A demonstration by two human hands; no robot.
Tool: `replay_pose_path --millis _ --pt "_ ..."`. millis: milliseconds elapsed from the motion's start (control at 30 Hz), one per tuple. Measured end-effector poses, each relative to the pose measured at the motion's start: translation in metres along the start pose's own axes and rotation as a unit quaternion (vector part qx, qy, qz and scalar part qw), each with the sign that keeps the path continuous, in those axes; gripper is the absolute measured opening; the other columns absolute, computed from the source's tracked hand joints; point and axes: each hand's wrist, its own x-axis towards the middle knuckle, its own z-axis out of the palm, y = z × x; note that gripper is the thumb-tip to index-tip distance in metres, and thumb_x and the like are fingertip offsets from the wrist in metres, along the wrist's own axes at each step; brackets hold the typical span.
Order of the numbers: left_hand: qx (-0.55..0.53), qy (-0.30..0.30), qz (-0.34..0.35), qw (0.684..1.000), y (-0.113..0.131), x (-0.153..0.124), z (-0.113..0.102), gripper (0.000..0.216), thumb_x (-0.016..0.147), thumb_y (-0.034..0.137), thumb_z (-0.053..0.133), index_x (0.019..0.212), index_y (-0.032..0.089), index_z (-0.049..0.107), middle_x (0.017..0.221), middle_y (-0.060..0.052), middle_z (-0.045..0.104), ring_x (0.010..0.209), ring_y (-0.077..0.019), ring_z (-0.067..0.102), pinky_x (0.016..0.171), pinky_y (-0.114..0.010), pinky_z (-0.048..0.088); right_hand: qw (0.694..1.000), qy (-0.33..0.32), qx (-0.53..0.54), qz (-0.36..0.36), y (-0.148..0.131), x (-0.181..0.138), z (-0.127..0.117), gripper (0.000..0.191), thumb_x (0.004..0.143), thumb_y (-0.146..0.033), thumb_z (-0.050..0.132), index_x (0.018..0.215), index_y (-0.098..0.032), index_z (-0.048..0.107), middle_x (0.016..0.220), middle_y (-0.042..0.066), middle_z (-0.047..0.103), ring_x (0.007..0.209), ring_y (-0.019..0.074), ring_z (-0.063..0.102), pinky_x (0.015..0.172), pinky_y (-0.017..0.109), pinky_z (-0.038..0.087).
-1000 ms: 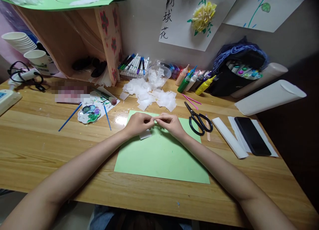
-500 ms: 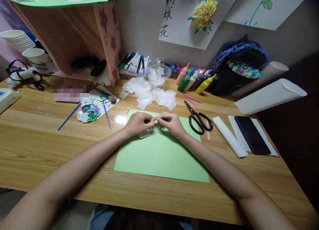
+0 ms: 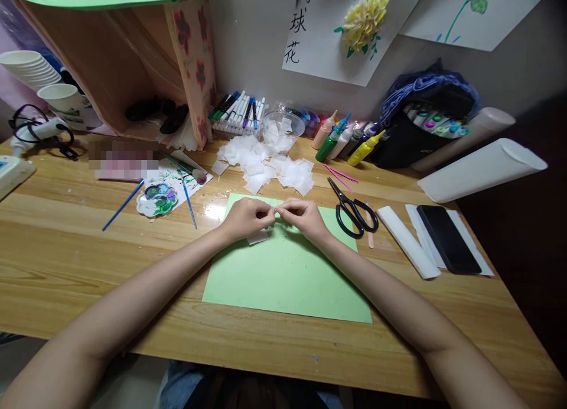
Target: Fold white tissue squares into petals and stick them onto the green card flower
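Note:
My left hand [image 3: 246,217] and my right hand [image 3: 301,215] meet over the far edge of a light green paper sheet [image 3: 287,273] on the wooden table. Both hands are closed in a pinch on a small white tissue piece [image 3: 277,210] held between their fingertips. Another white tissue square [image 3: 258,238] lies on the green sheet just under my left hand. A heap of white tissue squares [image 3: 266,166] lies beyond the hands.
Black scissors [image 3: 352,211] lie right of the green sheet, then white paper strips [image 3: 407,240] and a black phone [image 3: 447,239]. Paint bottles [image 3: 345,144], markers [image 3: 239,110] and a clear bowl [image 3: 282,130] stand at the back. A paint palette [image 3: 157,199] and blue brushes [image 3: 124,205] lie left.
Both hands stay pinched together at the same spot; only the view shifted slightly.

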Motion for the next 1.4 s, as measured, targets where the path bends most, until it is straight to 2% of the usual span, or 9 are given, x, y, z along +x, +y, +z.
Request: replay_pose_path --millis 400,633,933,1400 --pt "0.016 -0.005 -0.002 1.000 -0.0008 0.0001 0.0003 0.034 0.082 0.029 0.049 0.058 0.014 0.067 0.048 0.002 0.049 0.049 -0.0074 0.040 0.052 -0.022 0.026 1.000 0.008 -0.012 -0.010 0.0038 0.0005 0.0006 0.021 0.076 -0.037 0.068 0.076 -0.017 0.075 0.067 0.002 0.059 0.061 0.0110 0.051 0.057 0.025 0.040" --pt "-0.050 -0.036 0.014 0.998 -0.0007 0.0020 -0.0045 0.040 0.089 0.034 0.042 0.066 0.014 0.068 0.060 0.000 0.061 0.056 -0.0088 0.048 0.056 -0.021 0.030 0.998 0.035 -0.028 -0.035 0.0030 -0.0018 0.0031 0.020 0.078 -0.036 0.066 0.081 -0.019 0.076 0.070 0.003 0.061 0.063 0.0122 0.053 0.056 0.026 0.040" --pt "-0.117 -0.062 0.010 0.991 0.0006 0.0013 -0.0091 0.037 0.088 0.034 0.045 0.069 0.012 0.067 0.060 0.000 0.058 0.055 -0.0088 0.043 0.055 -0.021 0.029 0.985 0.069 -0.119 -0.107 -0.0022 -0.0076 0.0075 0.017 0.081 -0.028 0.063 0.089 -0.020 0.076 0.065 0.000 0.054 0.058 0.0107 0.046 0.053 0.025 0.038" --pt "-0.119 -0.062 0.017 0.991 -0.0012 0.0025 -0.0073 0.035 0.087 0.032 0.045 0.067 0.011 0.066 0.060 0.000 0.057 0.055 -0.0088 0.043 0.055 -0.021 0.029 0.979 0.074 -0.139 -0.127 -0.0017 -0.0090 0.0074 0.017 0.082 -0.023 0.062 0.091 -0.018 0.075 0.066 0.001 0.056 0.058 0.0103 0.047 0.054 0.025 0.038"
